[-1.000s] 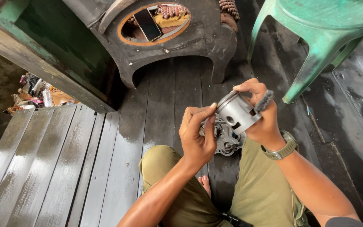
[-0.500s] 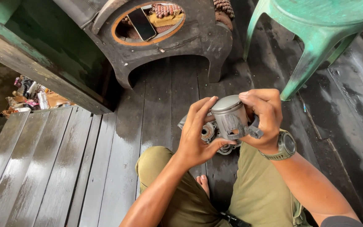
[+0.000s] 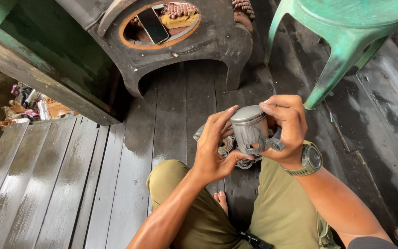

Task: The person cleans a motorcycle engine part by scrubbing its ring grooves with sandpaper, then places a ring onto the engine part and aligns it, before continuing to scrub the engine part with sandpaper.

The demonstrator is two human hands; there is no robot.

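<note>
1. Since the earlier frames, both hands are turning the grey metal piston (image 3: 249,129) more upright, crown now facing up.
2. Left hand (image 3: 215,147) is pressing fingers together against its side; right hand (image 3: 286,129) is clamping fingers over its top and far side.
3. Piston is sitting between both sets of fingertips, off its engine part (image 3: 229,150) lying just below them; refitting looks undone.
4. Open dark plank floor (image 3: 176,115) is lying beyond the fingers; green plastic stool (image 3: 342,50) is standing near the right fingers.

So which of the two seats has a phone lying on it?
The dark stool at the top, behind the hands: a black phone lies in its oval orange-rimmed opening. The green plastic chair on the right carries no phone.
</note>
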